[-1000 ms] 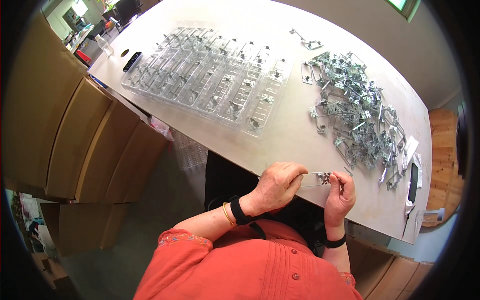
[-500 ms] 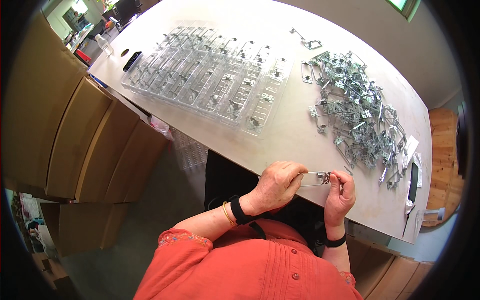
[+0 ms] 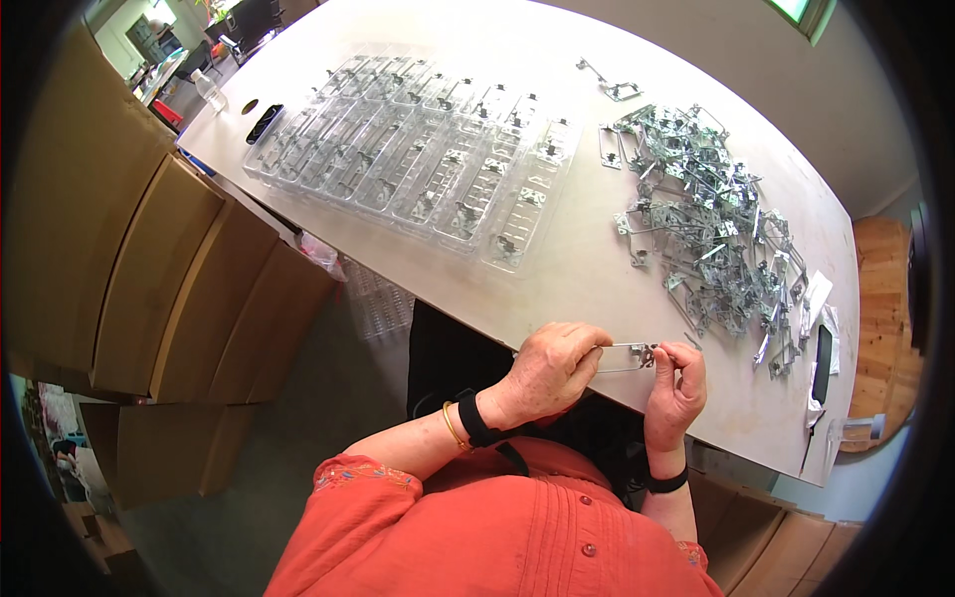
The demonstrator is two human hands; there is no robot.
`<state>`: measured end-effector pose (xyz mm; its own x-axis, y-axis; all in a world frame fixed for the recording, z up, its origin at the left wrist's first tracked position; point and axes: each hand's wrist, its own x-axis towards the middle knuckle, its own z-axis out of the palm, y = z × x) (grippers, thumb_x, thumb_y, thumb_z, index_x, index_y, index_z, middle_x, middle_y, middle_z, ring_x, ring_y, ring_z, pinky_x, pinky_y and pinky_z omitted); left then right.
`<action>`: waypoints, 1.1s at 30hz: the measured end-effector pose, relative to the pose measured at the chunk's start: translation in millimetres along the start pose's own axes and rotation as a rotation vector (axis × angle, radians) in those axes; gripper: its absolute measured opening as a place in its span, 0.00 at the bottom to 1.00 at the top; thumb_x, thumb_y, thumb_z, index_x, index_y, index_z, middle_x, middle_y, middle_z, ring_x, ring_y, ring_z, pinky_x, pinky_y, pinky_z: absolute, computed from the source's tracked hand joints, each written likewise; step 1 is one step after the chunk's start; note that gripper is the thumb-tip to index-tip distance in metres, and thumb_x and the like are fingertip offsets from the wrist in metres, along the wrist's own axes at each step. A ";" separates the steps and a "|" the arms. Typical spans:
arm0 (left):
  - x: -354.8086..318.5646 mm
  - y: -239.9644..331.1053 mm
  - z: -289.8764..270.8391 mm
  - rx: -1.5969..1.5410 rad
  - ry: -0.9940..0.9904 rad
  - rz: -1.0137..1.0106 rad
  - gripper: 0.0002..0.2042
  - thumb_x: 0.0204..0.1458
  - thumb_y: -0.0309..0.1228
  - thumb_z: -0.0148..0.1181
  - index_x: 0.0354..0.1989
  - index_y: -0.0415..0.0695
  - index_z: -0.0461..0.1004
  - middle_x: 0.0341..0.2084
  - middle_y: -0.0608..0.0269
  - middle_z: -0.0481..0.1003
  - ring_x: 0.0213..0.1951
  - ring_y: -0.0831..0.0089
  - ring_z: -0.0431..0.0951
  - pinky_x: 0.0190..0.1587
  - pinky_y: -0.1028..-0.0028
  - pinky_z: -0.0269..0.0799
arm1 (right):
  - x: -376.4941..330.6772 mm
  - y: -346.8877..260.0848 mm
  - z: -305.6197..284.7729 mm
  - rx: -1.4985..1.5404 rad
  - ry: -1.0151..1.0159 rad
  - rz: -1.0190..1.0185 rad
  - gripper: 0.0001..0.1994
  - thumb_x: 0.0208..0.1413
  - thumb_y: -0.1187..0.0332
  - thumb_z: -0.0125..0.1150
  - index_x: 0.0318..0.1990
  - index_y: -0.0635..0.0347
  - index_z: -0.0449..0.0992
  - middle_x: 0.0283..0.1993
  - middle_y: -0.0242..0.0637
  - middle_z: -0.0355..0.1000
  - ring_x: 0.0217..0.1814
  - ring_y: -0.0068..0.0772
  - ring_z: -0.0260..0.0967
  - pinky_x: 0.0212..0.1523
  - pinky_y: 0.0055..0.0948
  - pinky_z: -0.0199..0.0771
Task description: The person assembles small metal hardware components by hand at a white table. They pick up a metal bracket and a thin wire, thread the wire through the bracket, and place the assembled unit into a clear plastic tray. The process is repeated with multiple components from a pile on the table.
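I hold a small flat metal bracket [image 3: 629, 355] between both hands at the near edge of the white table [image 3: 587, 269]. My left hand [image 3: 550, 370] grips its left end, fingers curled around it. My right hand [image 3: 677, 380] pinches its right end with thumb and fingertips. A black band sits on each wrist. A heap of the same metal brackets [image 3: 711, 224] lies on the table beyond my right hand. Clear plastic trays [image 3: 418, 159] with several brackets set in their slots lie side by side beyond my left hand.
Cardboard boxes [image 3: 149, 269] stand stacked to the left of the table. A black phone-like object [image 3: 823, 363] lies near the table's right edge, and a dark object [image 3: 265, 122] lies at the far left corner. Another clear tray [image 3: 383, 303] lies under the table.
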<state>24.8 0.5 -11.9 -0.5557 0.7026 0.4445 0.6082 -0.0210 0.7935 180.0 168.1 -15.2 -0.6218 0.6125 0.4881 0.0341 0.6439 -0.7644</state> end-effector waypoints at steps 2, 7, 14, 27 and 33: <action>-0.1 0.2 -0.2 0.002 -0.002 -0.002 0.07 0.63 0.22 0.64 0.47 0.40 0.83 0.37 0.53 0.84 0.40 0.52 0.85 0.48 0.56 0.79 | 1.7 -1.6 0.2 -0.014 0.004 -0.008 0.07 0.70 0.81 0.69 0.51 0.64 0.82 0.50 0.42 0.81 0.47 0.33 0.79 0.51 0.30 0.81; 0.5 0.8 -0.3 0.005 0.006 0.006 0.07 0.63 0.22 0.64 0.47 0.40 0.83 0.36 0.53 0.84 0.39 0.52 0.85 0.47 0.57 0.79 | 5.4 -5.8 2.8 -0.103 0.018 -0.091 0.06 0.70 0.80 0.70 0.51 0.64 0.82 0.49 0.41 0.81 0.46 0.31 0.77 0.49 0.30 0.80; 0.5 0.5 -0.2 0.007 0.002 0.008 0.07 0.63 0.22 0.64 0.47 0.40 0.83 0.35 0.54 0.84 0.38 0.53 0.85 0.46 0.57 0.79 | 1.6 -2.1 2.4 -0.019 0.022 -0.018 0.06 0.70 0.80 0.70 0.51 0.64 0.83 0.49 0.41 0.81 0.46 0.32 0.77 0.49 0.30 0.81; 0.0 -0.5 0.0 0.010 0.003 0.018 0.07 0.63 0.22 0.64 0.47 0.39 0.83 0.36 0.53 0.84 0.40 0.52 0.85 0.47 0.57 0.79 | 2.6 -3.1 4.1 -0.014 0.028 -0.028 0.06 0.69 0.80 0.71 0.50 0.65 0.82 0.47 0.39 0.80 0.43 0.29 0.75 0.47 0.29 0.80; -1.2 -1.2 0.0 0.009 0.007 0.017 0.07 0.63 0.22 0.64 0.47 0.40 0.83 0.36 0.53 0.84 0.40 0.52 0.85 0.47 0.56 0.79 | 1.4 -2.5 3.1 -0.016 0.026 -0.030 0.06 0.69 0.81 0.71 0.50 0.65 0.83 0.47 0.39 0.80 0.43 0.28 0.76 0.46 0.28 0.80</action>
<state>24.8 -0.3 -13.4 -0.5488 0.6976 0.4607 0.6227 -0.0266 0.7820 176.6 166.0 -13.9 -0.6023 0.6043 0.5216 0.0285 0.6693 -0.7425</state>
